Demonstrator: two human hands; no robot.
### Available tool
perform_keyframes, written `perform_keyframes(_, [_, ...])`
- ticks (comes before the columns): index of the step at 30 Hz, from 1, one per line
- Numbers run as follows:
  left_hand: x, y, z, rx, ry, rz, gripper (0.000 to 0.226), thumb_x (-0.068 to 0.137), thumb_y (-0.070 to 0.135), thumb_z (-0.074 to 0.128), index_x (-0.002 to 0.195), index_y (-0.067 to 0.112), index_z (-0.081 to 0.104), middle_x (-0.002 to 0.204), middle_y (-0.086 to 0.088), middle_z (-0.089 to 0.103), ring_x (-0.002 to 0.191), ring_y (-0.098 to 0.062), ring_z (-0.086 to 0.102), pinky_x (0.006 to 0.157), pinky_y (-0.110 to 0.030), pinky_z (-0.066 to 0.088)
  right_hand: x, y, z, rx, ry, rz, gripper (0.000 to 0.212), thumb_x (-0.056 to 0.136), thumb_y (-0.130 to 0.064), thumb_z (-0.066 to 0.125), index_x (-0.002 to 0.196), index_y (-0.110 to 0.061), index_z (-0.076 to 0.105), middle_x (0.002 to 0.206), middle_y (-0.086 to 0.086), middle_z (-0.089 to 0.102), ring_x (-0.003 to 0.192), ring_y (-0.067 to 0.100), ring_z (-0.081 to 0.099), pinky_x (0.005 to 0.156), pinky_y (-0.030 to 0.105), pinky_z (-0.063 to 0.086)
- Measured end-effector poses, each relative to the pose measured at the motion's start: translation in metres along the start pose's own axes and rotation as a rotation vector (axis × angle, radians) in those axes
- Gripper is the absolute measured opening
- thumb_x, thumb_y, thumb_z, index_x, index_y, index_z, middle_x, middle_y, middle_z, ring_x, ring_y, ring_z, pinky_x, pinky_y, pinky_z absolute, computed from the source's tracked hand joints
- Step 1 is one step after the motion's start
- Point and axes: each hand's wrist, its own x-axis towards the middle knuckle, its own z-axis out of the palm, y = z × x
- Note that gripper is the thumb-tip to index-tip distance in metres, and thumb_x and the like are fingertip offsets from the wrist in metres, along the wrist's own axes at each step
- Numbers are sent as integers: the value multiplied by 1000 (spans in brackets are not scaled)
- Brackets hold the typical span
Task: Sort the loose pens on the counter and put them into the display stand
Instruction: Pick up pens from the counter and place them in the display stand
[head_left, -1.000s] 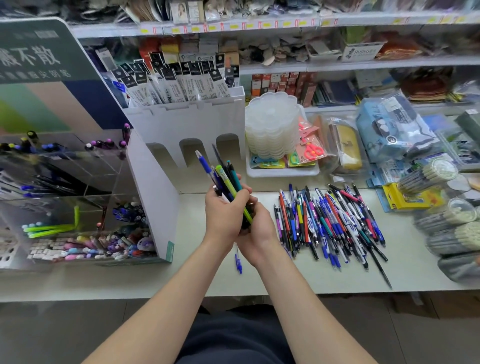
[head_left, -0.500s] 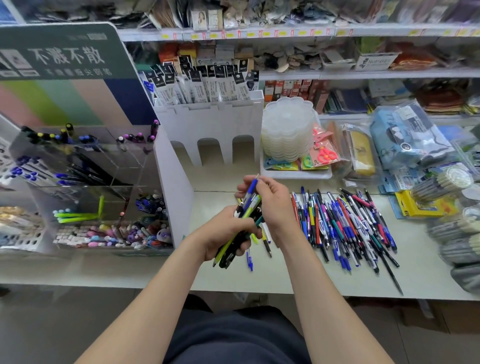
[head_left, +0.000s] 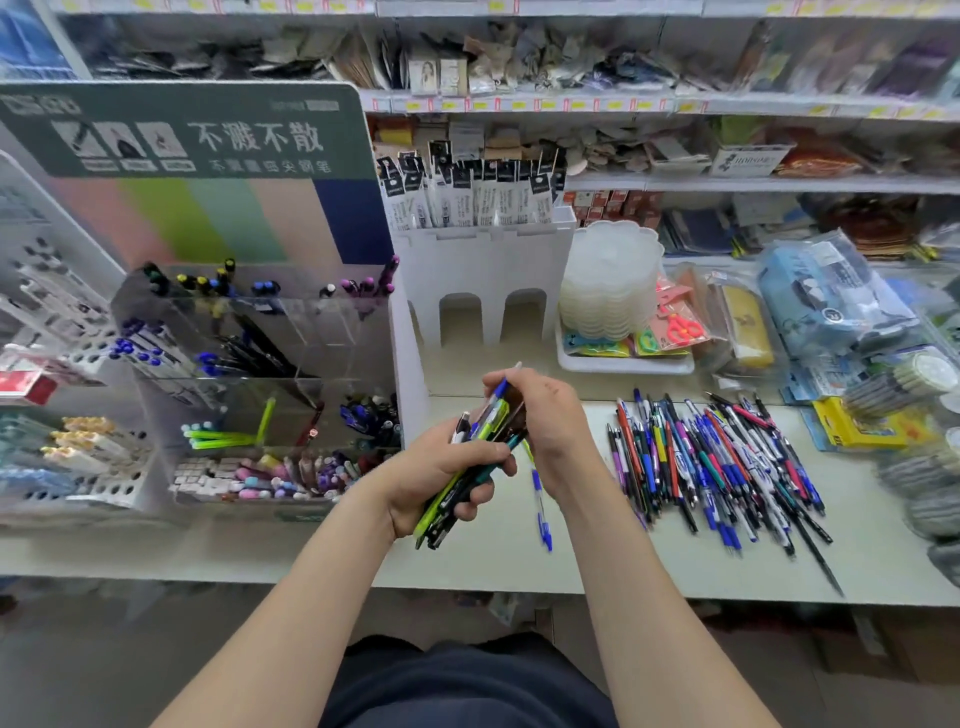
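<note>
My left hand (head_left: 441, 470) grips a bundle of pens (head_left: 470, 462), lime green, black and teal, tilted with the tips toward me. My right hand (head_left: 545, 415) curls over the bundle's upper end and pinches a blue-and-white pen there. Below the hands a blue-capped white pen (head_left: 540, 506) lies alone on the counter (head_left: 322, 551). A wide pile of loose pens (head_left: 711, 462) covers the counter to the right. The clear display stand (head_left: 249, 364) with several compartments of pens stands at the left.
A white cardboard holder (head_left: 483, 280) with packaged refills rises behind the hands. A white tray (head_left: 623, 364) with stacked plastic lids and scissors sits behind the pile. Packaged goods and pencil tubs (head_left: 909, 384) crowd the right end. Shelves fill the back.
The bundle tipped from upright to slanting toward me. My right hand came from beneath it to over its upper end. The view shifted left, showing more of the display stand.
</note>
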Motion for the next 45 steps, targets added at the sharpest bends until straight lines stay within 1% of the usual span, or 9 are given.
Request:
perform_keyframes(7, [-59, 3, -72, 103, 115, 79, 25, 98, 11, 69, 121, 9, 60, 93, -15, 63, 55, -20, 47, 43, -24, 36, -18, -5, 86, 282, 206, -316, 34, 117, -36, 31, 124, -21, 60, 73, 13, 70, 75, 36, 74, 75, 42, 63])
perform_keyframes(12, [-88, 5, -122, 104, 356, 237, 20, 101, 21, 71, 88, 5, 66, 68, -13, 55, 50, -22, 48, 45, -27, 39, -33, 5, 150, 55, 98, -295, 33, 116, -21, 37, 128, -22, 67, 63, 4, 35, 50, 14, 29, 42, 25, 28])
perform_keyframes(15, [-99, 8, -146, 46, 503, 337, 21, 100, 25, 72, 88, 9, 67, 68, -9, 62, 57, -26, 54, 51, -32, 45, -40, 21, 182, -117, 5, -246, 34, 105, -5, 38, 121, -18, 64, 66, 1, 53, 54, 17, 41, 45, 24, 33])
perform_keyframes(20, [-121, 9, -174, -80, 677, 439, 21, 101, 21, 71, 104, 1, 64, 78, -8, 66, 56, -23, 55, 51, -36, 47, -52, 40, 215, -328, -8, -320, 30, 109, -21, 49, 128, -34, 68, 85, -3, 74, 55, 10, 51, 53, 29, 45])
perform_keyframes(25, [-138, 12, -196, -174, 802, 499, 16, 100, 14, 69, 102, 0, 61, 77, -11, 63, 52, -22, 50, 45, -33, 45, -53, 42, 237, -534, 20, -348, 40, 102, -10, 50, 113, -35, 78, 116, -14, 71, 95, -1, 65, 85, 27, 55])
perform_keyframes(29, [-140, 18, -210, -209, 857, 483, 10, 90, 10, 65, 82, 6, 60, 64, -14, 52, 51, -25, 45, 46, -32, 40, -49, 25, 251, -458, 87, -517, 28, 103, -12, 61, 121, -29, 74, 108, -15, 75, 74, 0, 63, 71, 19, 49])
perform_keyframes(34, [-142, 28, -220, -212, 825, 461, 15, 90, 14, 57, 87, 0, 61, 70, -16, 58, 51, -25, 48, 46, -30, 36, -32, 0, 270, -338, 139, -757, 27, 103, -9, 67, 129, -14, 60, 110, -8, 76, 105, 8, 72, 90, 21, 54])
perform_keyframes(40, [-146, 28, -230, -224, 829, 456, 16, 97, 11, 53, 106, 0, 60, 86, -15, 67, 55, -23, 52, 46, -29, 40, 7, 10, 291, -689, -74, -952, 27, 103, -10, 67, 121, -14, 48, 106, 6, 72, 91, 21, 72, 75, 38, 61])
perform_keyframes(45, [-152, 24, -226, -240, 809, 441, 20, 100, 8, 49, 114, -4, 59, 85, -16, 65, 55, -23, 49, 44, -29, 38, 27, 31, 292, -931, -56, -1048, 20, 90, -20, 84, 96, -10, 67, 84, 2, 68, 82, 22, 57, 70, 43, 53])
